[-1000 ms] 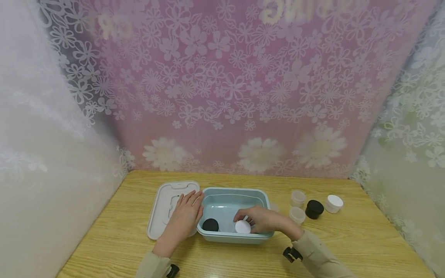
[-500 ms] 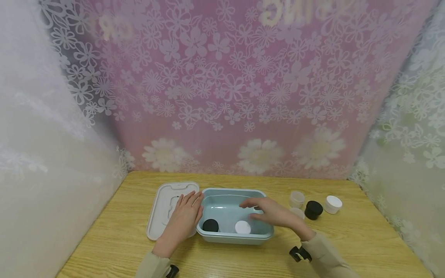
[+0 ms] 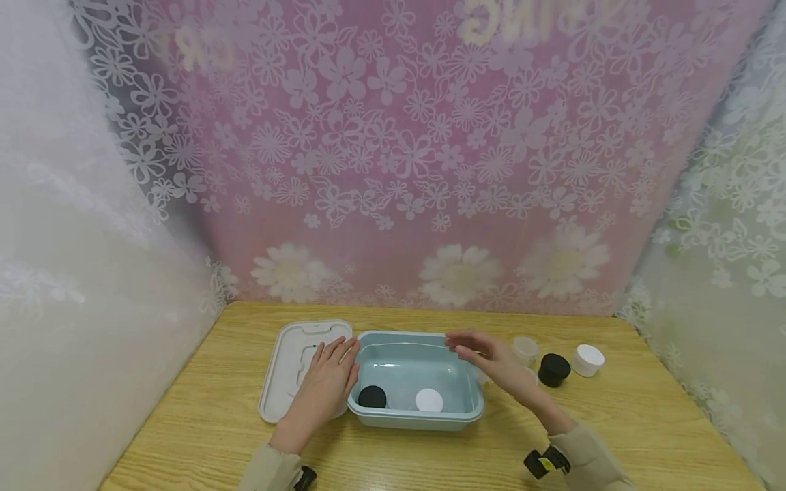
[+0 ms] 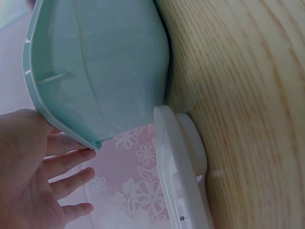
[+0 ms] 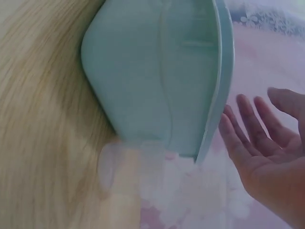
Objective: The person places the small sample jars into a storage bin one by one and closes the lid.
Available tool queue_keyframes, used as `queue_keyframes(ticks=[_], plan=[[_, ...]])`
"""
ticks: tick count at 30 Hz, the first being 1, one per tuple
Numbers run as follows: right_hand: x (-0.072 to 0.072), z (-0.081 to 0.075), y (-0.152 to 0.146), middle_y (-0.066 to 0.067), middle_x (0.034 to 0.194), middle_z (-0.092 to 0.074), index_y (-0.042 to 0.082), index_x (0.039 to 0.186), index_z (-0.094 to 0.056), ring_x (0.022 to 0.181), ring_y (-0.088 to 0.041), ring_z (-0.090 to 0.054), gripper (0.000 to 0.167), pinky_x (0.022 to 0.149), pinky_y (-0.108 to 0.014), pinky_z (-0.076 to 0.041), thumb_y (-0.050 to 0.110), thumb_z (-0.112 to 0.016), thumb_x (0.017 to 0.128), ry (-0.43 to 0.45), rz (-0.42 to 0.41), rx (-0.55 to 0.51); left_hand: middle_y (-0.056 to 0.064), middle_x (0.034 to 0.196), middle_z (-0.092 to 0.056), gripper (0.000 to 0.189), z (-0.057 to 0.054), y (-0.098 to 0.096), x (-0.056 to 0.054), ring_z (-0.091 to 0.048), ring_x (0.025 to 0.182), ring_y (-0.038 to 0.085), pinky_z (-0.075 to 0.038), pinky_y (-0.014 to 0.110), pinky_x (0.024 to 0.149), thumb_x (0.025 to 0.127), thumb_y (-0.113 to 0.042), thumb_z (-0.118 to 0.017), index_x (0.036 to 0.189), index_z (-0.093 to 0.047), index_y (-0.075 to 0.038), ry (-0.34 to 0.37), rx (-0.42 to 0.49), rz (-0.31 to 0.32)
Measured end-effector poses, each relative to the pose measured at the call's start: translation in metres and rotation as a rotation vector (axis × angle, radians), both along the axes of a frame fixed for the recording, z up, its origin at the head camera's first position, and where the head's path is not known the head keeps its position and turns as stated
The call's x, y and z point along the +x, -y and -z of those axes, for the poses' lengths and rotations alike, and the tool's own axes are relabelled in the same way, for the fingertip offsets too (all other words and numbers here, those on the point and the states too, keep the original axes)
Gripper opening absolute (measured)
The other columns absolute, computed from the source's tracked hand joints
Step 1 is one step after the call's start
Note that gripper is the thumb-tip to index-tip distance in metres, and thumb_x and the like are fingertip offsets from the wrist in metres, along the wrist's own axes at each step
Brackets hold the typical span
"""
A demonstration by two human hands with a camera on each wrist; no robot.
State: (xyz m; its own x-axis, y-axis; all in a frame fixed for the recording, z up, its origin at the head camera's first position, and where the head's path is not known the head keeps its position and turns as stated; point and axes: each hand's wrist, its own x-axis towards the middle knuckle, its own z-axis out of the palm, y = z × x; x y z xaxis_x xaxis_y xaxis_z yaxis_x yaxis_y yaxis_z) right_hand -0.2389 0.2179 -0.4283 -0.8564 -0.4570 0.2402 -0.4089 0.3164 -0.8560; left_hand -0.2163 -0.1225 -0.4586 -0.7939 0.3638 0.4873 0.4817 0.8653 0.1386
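A light blue plastic tub (image 3: 393, 423) stands on the table. Inside it, along the near wall, sit a round black-topped jar (image 3: 372, 397) on the left and a round white-topped jar (image 3: 429, 400) nearer the right. My left hand (image 3: 331, 374) lies with straight fingers at the tub's left rim; the left wrist view shows the hand touching the rim corner. Over the tub's right rim hovers my right hand (image 3: 494, 361), fingers loosely spread and holding nothing. Beside the tub, a translucent jar (image 5: 128, 167) shows in the right wrist view.
A white lid (image 3: 285, 365) lies left of the tub, partly under my left forearm. To the right stand a black jar (image 3: 554, 370), a white jar (image 3: 588, 360) and a clear jar (image 3: 525, 350). Another clear one is mostly hidden behind my right hand.
My right hand has let go of the white-topped jar, leaving it in the tub, and has moved up and right to the rim. The left hand has stayed in place.
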Motion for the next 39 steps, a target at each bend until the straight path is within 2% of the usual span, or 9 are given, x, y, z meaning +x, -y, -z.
queue_keyframes(ticks=[5,11,15,20,25,30,32,35,39], plan=[[0.002,-0.001,-0.020,-0.019,0.137,-0.061,0.003,0.145,-0.052,0.123,-0.024,-0.063,0.040,0.099,-0.035,-0.055,0.019,-0.050,0.108,0.035,0.054,-0.104,0.014,0.139,-0.061,0.039,0.001,0.000,0.000,-0.053,0.133,0.037,-0.038,0.061,0.111,0.100,-0.017,-0.064,0.136,-0.063,-0.001,-0.023,-0.001,0.005],[0.003,0.000,-0.051,0.001,0.132,-0.065,0.003,0.145,-0.051,0.118,-0.012,-0.065,0.039,0.097,-0.024,-0.054,0.018,-0.047,0.109,-0.010,0.139,-0.155,0.014,0.139,-0.061,0.039,0.002,0.000,-0.001,-0.052,0.133,0.037,-0.039,0.061,0.111,0.100,-0.017,-0.064,0.136,-0.062,-0.001,-0.017,-0.007,0.001],[0.005,0.001,-0.072,0.001,0.131,-0.066,-0.003,0.145,-0.050,0.116,-0.009,-0.065,0.038,0.096,-0.024,-0.054,0.010,-0.045,0.109,-0.087,0.179,-0.201,0.014,0.140,-0.060,0.040,0.002,0.000,-0.002,-0.052,0.134,0.037,-0.038,0.061,0.112,0.101,-0.018,-0.063,0.137,-0.062,0.000,0.001,-0.011,-0.004],[0.009,0.002,-0.100,-0.001,0.132,-0.065,-0.005,0.145,-0.049,0.115,-0.004,-0.064,0.039,0.095,-0.021,-0.054,0.006,-0.046,0.108,-0.154,0.257,-0.207,0.014,0.141,-0.060,0.040,0.001,0.000,-0.002,-0.052,0.134,0.037,-0.038,0.061,0.112,0.101,-0.017,-0.062,0.137,-0.061,0.000,0.005,-0.012,-0.004],[0.011,0.006,-0.131,0.009,0.130,-0.065,-0.003,0.146,-0.048,0.115,-0.001,-0.063,0.039,0.093,-0.014,-0.051,0.005,-0.046,0.108,-0.141,0.301,-0.263,0.014,0.140,-0.061,0.040,0.001,0.000,-0.001,-0.052,0.133,0.037,-0.038,0.061,0.112,0.101,-0.017,-0.063,0.137,-0.062,0.000,-0.006,-0.004,0.002],[0.010,0.012,-0.163,0.011,0.128,-0.065,0.000,0.146,-0.049,0.113,0.000,-0.064,0.040,0.092,-0.012,-0.050,0.002,-0.045,0.107,-0.117,0.342,-0.337,0.014,0.140,-0.061,0.040,0.002,0.001,-0.001,-0.052,0.134,0.037,-0.037,0.061,0.112,0.101,-0.017,-0.063,0.137,-0.062,0.000,-0.005,-0.003,0.003],[0.010,0.014,-0.174,0.015,0.128,-0.064,0.004,0.148,-0.049,0.111,0.003,-0.063,0.041,0.091,-0.010,-0.049,0.003,-0.047,0.107,-0.117,0.377,-0.291,0.014,0.140,-0.060,0.040,0.002,0.000,-0.001,-0.052,0.134,0.037,-0.037,0.061,0.112,0.101,-0.017,-0.063,0.137,-0.062,0.000,0.000,-0.004,0.003],[0.011,0.016,-0.187,0.024,0.126,-0.062,0.011,0.149,-0.051,0.107,0.010,-0.059,0.043,0.086,-0.005,-0.045,0.009,-0.052,0.106,-0.144,0.469,-0.138,0.015,0.140,-0.060,0.040,0.002,0.000,-0.002,-0.052,0.134,0.037,-0.037,0.060,0.112,0.101,-0.017,-0.062,0.137,-0.062,0.000,0.008,-0.007,0.000],[0.011,0.022,-0.200,0.030,0.120,-0.059,0.010,0.147,-0.054,0.104,0.015,-0.054,0.044,0.081,-0.001,-0.041,0.014,-0.060,0.103,-0.211,0.569,0.050,0.015,0.141,-0.060,0.040,0.001,0.000,-0.001,-0.051,0.134,0.036,-0.037,0.060,0.113,0.102,-0.017,-0.061,0.137,-0.061,0.000,0.017,-0.011,-0.006]])
